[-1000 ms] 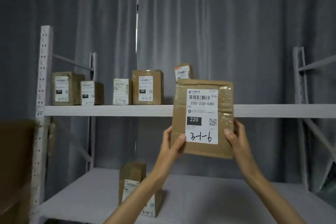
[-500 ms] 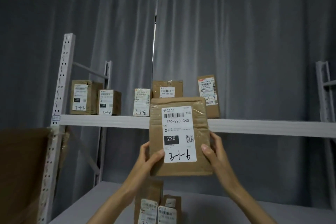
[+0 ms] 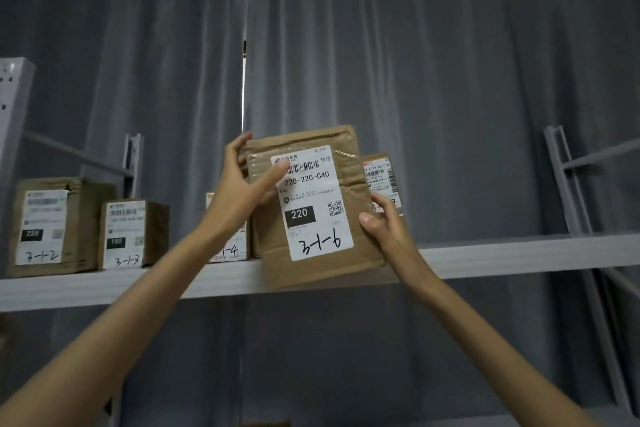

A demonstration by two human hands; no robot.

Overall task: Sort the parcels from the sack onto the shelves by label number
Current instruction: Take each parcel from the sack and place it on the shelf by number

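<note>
I see the flat brown cardboard parcel held upright at the front edge of the white shelf, tilted slightly so its top leans left. Its white label faces me, printed 220-220-C40 with a black 220 block, a QR code, and a handwritten 3-1-6. Its lower edge overlaps the shelf's front lip; I cannot tell whether it rests there. On the shelf to the far left stands a box marked 3-1-2, just right of it a smaller box marked 3-1-3, then a parcel ending 1-4, partly hidden. Behind the held parcel's right side another labelled parcel stands upright.
</note>
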